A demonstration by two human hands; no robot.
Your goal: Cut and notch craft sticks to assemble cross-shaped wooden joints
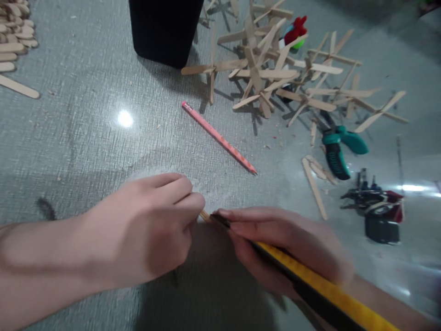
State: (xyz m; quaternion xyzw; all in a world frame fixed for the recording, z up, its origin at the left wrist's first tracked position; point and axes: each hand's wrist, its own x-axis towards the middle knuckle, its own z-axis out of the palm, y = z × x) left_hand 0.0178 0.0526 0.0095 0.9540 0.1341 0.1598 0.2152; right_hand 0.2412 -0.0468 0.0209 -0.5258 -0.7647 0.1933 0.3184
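Note:
My left hand point(148, 225) is closed in a pinch round a wooden craft stick point(205, 216); only the stick's short end shows past the fingers. My right hand point(285, 243) is wrapped round a yellow and black utility knife point(310, 280), its long handle running to the lower right. The knife's dark tip point(220, 220) meets the end of the stick, or lies very close to it. Most of the stick is hidden by my left hand. Beyond both hands, a pink pencil point(220, 138) lies slantwise on the grey table point(103, 147).
A black container point(165, 32) stands at the back. To its right spreads a cluster of crossed craft-stick pieces point(255, 73). Teal-handled pliers point(336, 147), loose sticks point(314, 188) and a dark metal tool point(375, 207) lie at right. Plain craft sticks point(14, 27) are piled far left.

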